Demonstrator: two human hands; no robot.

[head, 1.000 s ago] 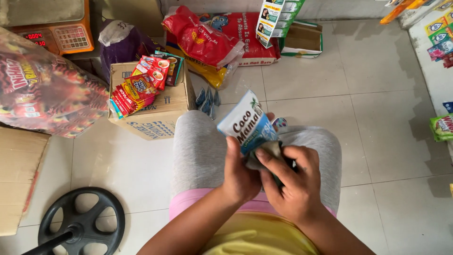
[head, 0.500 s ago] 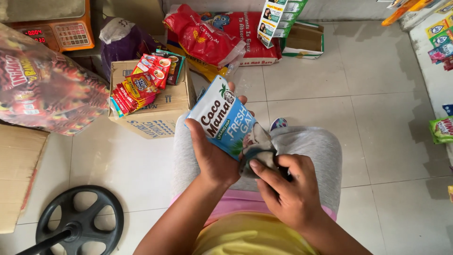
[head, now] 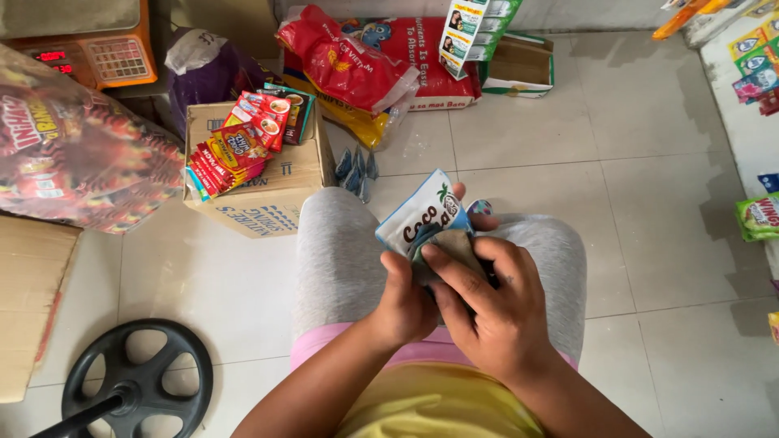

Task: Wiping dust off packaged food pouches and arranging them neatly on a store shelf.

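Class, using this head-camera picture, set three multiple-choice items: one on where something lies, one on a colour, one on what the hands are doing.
1. Where do the red sachets lie?
A. on the carton
B. on the black wheel
C. on the person's lap

2. What colour is the round base at lower left?
A. white
B. black
C. orange

3. How is the white-and-blue packet held?
A. it lies loose on the floor
B. the right hand alone holds it overhead
C. both hands hold it above the lap

Answers:
1 A, the sachets are stacked on top of the carton.
2 B, its spoked disc is black against the pale tiles.
3 C, the left hand and right hand close on it together over the grey knees.
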